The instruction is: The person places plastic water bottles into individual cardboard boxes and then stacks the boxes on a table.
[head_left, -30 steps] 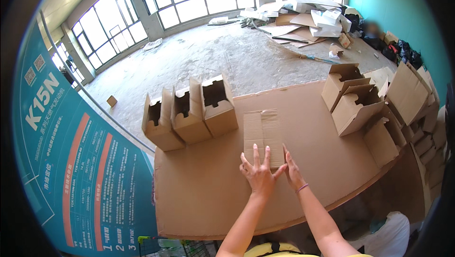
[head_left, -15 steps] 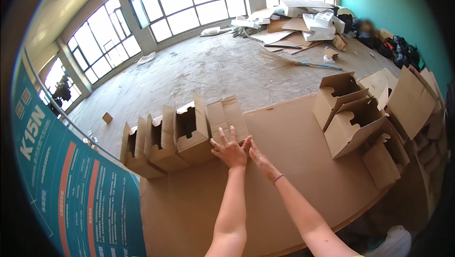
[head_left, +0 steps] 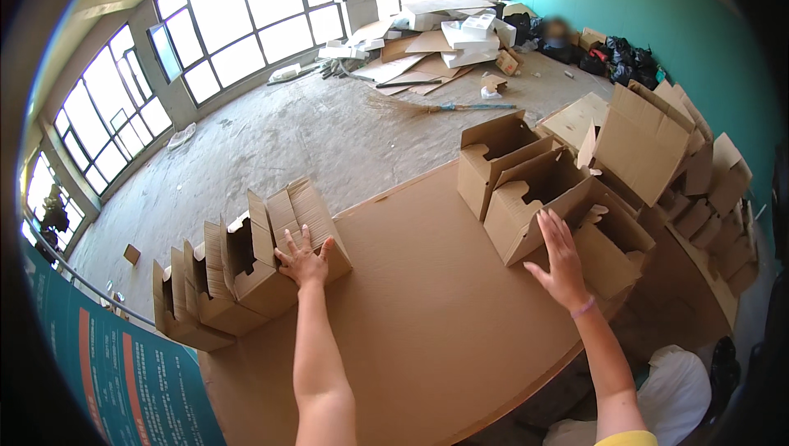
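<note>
My left hand (head_left: 303, 266) rests with spread fingers on the end box (head_left: 327, 236) of a row of small brown cardboard boxes. That box's top flaps lie folded over, while the others beside it, such as the neighbouring open box (head_left: 261, 281), gape upward. Across the table, my right hand (head_left: 562, 263) is held up, fingers stretched and nothing in it. It is in front of an open-topped box (head_left: 514, 224) and another open box (head_left: 612, 257); whether it touches either I cannot tell. A third open box (head_left: 477, 168) stands just behind them.
A brown cardboard sheet (head_left: 403, 306) covers the table. More flattened or part-folded cartons (head_left: 649, 142) crowd the right side. A teal printed banner (head_left: 107, 364) stands at the left edge. On the floor beyond lie a broom (head_left: 460, 107) and a heap of cardboard and white foam (head_left: 444, 43).
My right hand has left my left hand's side and moved right to the open boxes. My left hand stays on the end box. The view has turned to the right.
</note>
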The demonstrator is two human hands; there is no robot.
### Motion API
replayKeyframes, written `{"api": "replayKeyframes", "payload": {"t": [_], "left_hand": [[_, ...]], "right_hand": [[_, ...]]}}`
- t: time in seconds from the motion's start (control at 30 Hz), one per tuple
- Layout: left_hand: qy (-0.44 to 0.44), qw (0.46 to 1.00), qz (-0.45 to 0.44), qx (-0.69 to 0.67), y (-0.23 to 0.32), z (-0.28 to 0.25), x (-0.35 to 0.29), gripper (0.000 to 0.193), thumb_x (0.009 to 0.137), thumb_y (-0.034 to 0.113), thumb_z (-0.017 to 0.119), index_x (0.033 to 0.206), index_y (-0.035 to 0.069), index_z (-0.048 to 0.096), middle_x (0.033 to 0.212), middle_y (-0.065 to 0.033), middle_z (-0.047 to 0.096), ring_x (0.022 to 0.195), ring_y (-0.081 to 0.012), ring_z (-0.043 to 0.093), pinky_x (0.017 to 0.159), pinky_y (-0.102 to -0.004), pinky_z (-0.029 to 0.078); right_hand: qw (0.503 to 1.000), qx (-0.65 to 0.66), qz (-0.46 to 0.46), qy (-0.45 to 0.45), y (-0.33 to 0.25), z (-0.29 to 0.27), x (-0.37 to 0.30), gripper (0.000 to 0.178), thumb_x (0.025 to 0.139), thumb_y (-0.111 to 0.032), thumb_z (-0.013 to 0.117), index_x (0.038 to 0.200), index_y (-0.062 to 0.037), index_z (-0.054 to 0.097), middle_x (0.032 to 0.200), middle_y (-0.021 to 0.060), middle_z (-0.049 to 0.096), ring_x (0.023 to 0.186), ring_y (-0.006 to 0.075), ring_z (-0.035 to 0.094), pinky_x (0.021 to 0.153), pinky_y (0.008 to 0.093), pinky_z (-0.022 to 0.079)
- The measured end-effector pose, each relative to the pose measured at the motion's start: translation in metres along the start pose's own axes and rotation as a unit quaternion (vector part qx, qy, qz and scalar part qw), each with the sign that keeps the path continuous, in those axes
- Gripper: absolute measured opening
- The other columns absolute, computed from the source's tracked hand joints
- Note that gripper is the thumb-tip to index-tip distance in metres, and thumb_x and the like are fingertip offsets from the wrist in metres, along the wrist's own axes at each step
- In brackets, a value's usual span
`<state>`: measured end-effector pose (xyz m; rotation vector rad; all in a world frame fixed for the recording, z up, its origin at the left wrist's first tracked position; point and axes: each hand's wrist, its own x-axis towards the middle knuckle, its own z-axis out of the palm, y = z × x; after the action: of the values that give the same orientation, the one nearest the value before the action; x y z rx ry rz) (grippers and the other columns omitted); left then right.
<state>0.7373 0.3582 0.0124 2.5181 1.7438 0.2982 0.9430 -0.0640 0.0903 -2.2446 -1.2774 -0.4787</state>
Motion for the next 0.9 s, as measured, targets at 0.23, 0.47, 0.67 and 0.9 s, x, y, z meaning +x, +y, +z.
{"api": "replayKeyframes", "payload": {"t": [0.23, 0.47, 0.67, 0.9], "left_hand": [[0.041, 0.954, 0.243, -0.168, -0.050, -0.024, -0.042, 0.064, 0.091, 0.040, 0.061, 0.147, 0.019, 0.038, 0.156, -0.0189, 0.024, 0.141, -0.0430, 0.023, 0.113, -0.0507, 0.025], [0.061, 0.919, 0.290, -0.261, -0.161, -0.110, -0.222, 0.041, 0.091, 0.028, 0.064, 0.120, 0.000, 0.061, 0.125, -0.0223, 0.059, 0.117, -0.0372, 0.057, 0.096, -0.0431, 0.047], [0.076, 0.940, 0.142, -0.301, -0.242, -0.129, -0.319, 0.034, 0.095, 0.027, 0.057, 0.100, -0.004, 0.068, 0.095, -0.0213, 0.070, 0.089, -0.0365, 0.068, 0.081, -0.0404, 0.053], [0.182, 0.945, -0.146, -0.229, -0.421, -0.083, -0.409, 0.026, 0.095, 0.016, 0.055, 0.096, -0.006, 0.068, 0.088, -0.0216, 0.069, 0.081, -0.0345, 0.067, 0.072, -0.0394, 0.052]], "right_hand": [[0.949, -0.222, 0.099, -0.200, 0.056, 0.041, 0.088, 0.117, 0.056, -0.049, 0.087, 0.146, -0.0015, 0.029, 0.130, 0.0197, 0.053, 0.125, 0.0314, 0.048, 0.113, 0.0465, 0.029], [0.908, -0.301, -0.030, -0.290, 0.122, 0.003, 0.082, 0.066, 0.065, -0.036, 0.082, 0.119, -0.0060, 0.061, 0.106, 0.0127, 0.068, 0.105, 0.0249, 0.063, 0.106, 0.0428, 0.039], [0.911, -0.294, -0.201, -0.209, 0.077, 0.011, 0.051, 0.013, 0.076, -0.011, 0.060, 0.069, -0.0121, 0.071, 0.072, 0.0091, 0.069, 0.077, 0.0262, 0.069, 0.086, 0.0393, 0.052], [0.896, -0.013, -0.332, -0.296, -0.177, -0.019, -0.029, 0.010, 0.073, -0.006, 0.061, 0.081, -0.0110, 0.059, 0.064, 0.0108, 0.063, 0.064, 0.0295, 0.067, 0.057, 0.0383, 0.052]]}}
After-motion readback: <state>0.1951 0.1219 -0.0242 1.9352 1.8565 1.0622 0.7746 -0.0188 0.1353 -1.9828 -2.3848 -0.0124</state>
